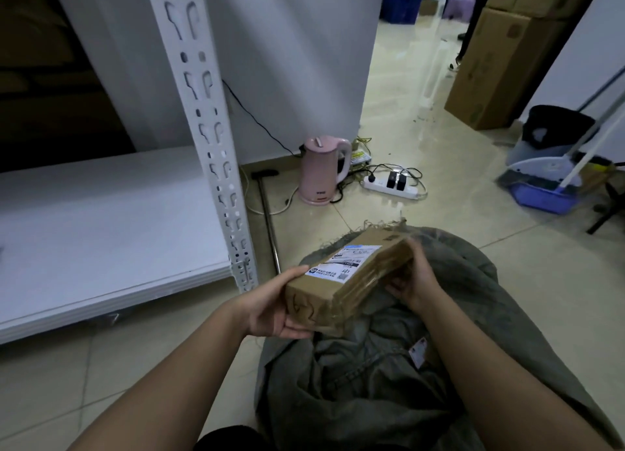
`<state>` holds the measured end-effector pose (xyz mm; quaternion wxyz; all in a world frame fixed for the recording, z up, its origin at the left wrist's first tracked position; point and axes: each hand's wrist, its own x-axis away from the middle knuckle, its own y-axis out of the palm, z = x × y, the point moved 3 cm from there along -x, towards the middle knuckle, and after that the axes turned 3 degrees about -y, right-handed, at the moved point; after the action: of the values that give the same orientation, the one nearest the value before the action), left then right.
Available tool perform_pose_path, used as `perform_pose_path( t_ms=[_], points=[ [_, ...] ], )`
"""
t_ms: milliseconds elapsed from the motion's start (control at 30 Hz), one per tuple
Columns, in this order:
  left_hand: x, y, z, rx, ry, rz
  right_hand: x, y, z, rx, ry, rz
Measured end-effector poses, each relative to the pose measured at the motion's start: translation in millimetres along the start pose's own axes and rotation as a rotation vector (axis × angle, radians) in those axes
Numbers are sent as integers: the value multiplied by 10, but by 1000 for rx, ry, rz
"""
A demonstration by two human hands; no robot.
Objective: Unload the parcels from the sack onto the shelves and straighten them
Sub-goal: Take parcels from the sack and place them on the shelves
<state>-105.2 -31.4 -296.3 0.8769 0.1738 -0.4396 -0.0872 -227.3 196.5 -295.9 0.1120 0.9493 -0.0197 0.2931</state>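
Parcel, a brown taped cardboard box with a white label, hangs just above the grey-green cloth sack, left hand cupping its near end, right hand curled round its far side. Best to keep it level, swing it left of the sack onto the white metal shelf, then square it up.

Parcel held above sack on floor. Shelf left of sack; kettle and power strip behind; boxes far right.
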Motion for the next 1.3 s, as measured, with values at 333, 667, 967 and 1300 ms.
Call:
perform_pose_path(
  t_ms=[333,667,967,1300],
  points=[
    [371,-3,39,-257,-154,-131,-24,94,447,245,192,-17],
    [1122,45,-38,-101,-185,-42,635,456,335,426,318,18],
    [3018,250,140,61,-307,196,2454,1537,-473,531,550,-235],
    [5370,737,656,275,-254,476,4510,2786,-1741,649,653,-537]
  ],
)
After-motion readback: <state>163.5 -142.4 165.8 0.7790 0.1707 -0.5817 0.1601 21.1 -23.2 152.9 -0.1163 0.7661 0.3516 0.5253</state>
